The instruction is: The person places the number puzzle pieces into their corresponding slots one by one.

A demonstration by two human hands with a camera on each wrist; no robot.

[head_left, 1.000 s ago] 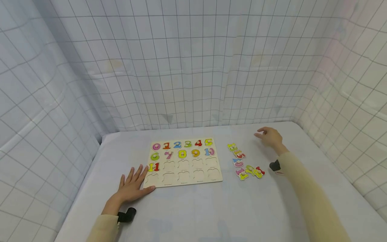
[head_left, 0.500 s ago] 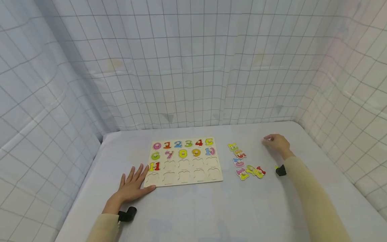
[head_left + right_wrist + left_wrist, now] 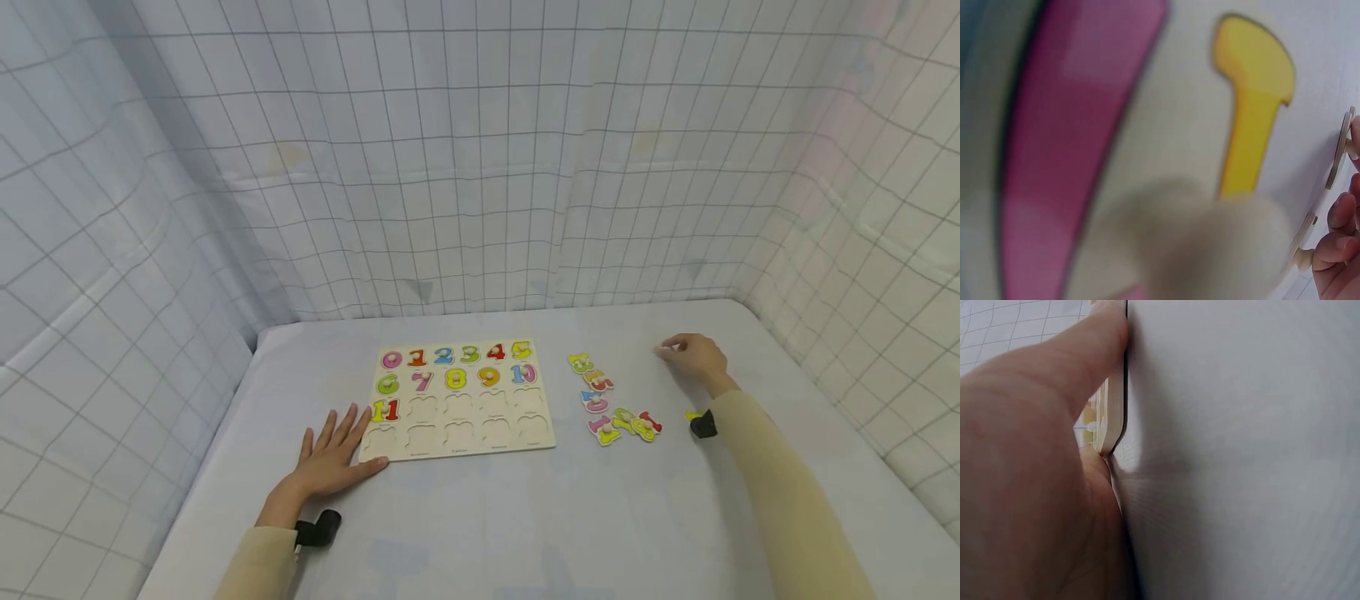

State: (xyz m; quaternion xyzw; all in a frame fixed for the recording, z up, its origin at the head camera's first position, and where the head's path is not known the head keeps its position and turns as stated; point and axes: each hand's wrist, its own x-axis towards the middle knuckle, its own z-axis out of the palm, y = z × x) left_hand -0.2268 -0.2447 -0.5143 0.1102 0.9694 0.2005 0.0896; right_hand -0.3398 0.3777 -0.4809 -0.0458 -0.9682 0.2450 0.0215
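Observation:
My left hand lies spread on the tablecloth, fingertips and thumb at the left edge of the wooden number puzzle board. In the left wrist view the thumb reaches along the board's side. At the right, my right hand is low over the table, fingertips together on a small pale knob. In the right wrist view its fingers come in at the right edge, around the knob of a thin wooden puzzle piece seen edge-on; its printed face is hidden.
Several loose number pieces lie between board and right hand. Another piece lies under the right wrist camera and fills the right wrist view with pink and yellow. The board's upper slots hold numbers; two lower rows show bare recesses. Gridded curtains surround the table.
My right hand has moved right and slightly nearer, and its fingertips have come together on the small knob. The left hand stays at the board's edge.

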